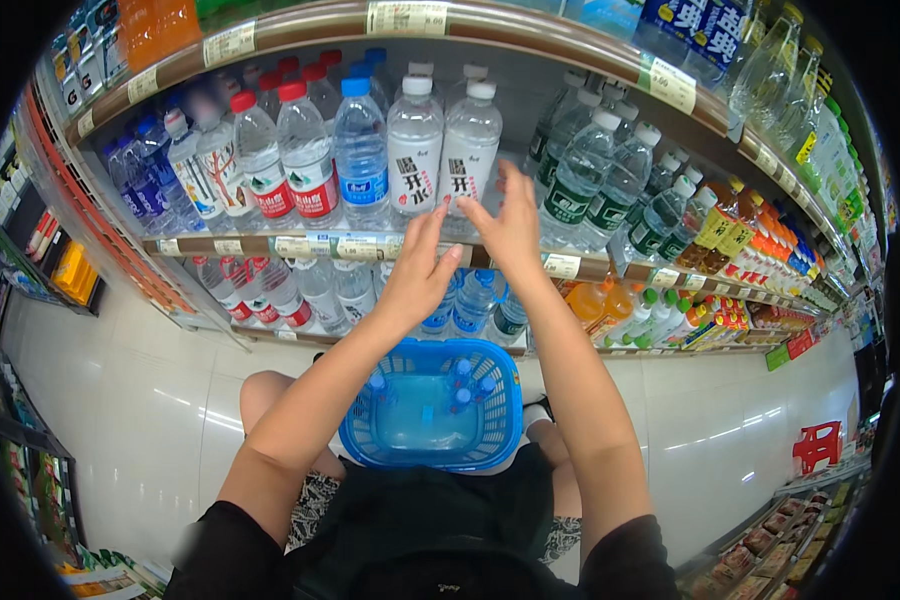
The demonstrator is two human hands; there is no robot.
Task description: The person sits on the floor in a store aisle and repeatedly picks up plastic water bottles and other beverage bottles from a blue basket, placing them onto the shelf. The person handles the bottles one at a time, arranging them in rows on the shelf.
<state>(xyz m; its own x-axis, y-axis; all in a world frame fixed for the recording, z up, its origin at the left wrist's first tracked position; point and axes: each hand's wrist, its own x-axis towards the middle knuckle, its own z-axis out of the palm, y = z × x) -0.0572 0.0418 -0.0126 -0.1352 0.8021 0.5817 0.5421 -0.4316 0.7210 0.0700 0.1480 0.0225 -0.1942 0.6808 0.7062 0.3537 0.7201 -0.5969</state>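
In front of me, two white-capped water bottles with white labels [415,150] [471,150] stand side by side at the edge of the middle shelf. My right hand [506,229] reaches to the lower right of the right-hand one, thumb and fingers spread; whether it touches the bottle is unclear. My left hand [418,281] is held just below these bottles, before the shelf edge, with fingers apart and nothing in it. Beneath my forearms, a blue plastic shopping basket [513,427] sits by my legs, with several small blue-capped bottles [461,397] inside it.
Left of the white-labelled bottles stand a blue-capped bottle [361,150] and red-capped bottles [305,150]. Green-labelled bottles [579,176] stand to the right. The brown shelf edge [487,257] with price tags runs across. A red stool [817,448] is on the right.
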